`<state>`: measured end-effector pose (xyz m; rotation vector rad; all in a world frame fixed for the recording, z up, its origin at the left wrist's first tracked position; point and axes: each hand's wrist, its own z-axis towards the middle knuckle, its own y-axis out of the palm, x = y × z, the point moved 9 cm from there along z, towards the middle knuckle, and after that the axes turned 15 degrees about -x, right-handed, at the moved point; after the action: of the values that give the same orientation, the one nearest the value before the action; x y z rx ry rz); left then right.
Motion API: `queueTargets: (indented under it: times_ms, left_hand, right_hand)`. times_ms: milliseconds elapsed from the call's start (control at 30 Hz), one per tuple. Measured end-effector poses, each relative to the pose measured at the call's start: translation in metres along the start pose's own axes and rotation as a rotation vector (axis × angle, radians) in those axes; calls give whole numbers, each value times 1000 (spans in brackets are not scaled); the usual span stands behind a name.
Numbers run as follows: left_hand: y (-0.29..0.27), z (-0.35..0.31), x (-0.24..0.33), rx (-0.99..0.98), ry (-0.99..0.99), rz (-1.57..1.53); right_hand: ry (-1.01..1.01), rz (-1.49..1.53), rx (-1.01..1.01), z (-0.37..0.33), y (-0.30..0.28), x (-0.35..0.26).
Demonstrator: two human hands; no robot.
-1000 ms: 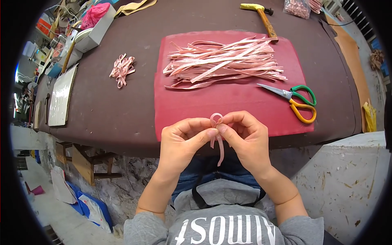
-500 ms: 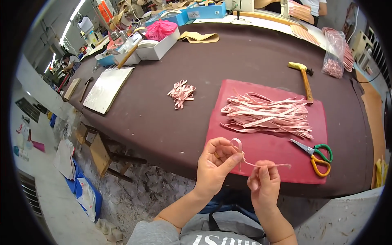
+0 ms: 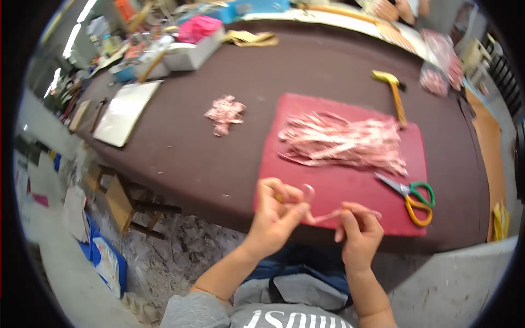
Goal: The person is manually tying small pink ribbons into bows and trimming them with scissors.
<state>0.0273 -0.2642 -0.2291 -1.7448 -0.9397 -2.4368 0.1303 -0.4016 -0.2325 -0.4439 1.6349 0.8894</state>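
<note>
Looped strip: a narrow pink strip, held between two hands in front of the person, over the near edge of a red mat; a small loop stands up at its left end, its details blurred.
Left hand: thumb and fingers of the left hand pinch the strip at the base of the loop.
Right hand: thumb and forefinger of the right hand pinch the tail, its free end poking out to the right.
Step in hand: apparently forming the loop and drawing its tail out sideways; whether a knot is there cannot be told.
Next move: seems to call for a firm left pinch and a gentle, even pull from the right, so the loop keeps its shape.
Red mat: bears a heap of loose pink strips and, at right, scissors with one green and one orange handle.
Hammer: beyond the heap, its handle reaching the mat's far edge.
Brown bench: beneath everything; a small pink pile lies left of the mat.
</note>
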Motion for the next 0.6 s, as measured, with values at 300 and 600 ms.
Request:
queueTargets:
  times_ms: [300,600]
  left_hand:
    - [11,2,12,-75,45,-52]
    - [1,-5,15,52,-73,-58]
  right_hand:
    - [-134,-12,-77,12,-8,-12]
    - [-135,-69,-99,0,-1,-8]
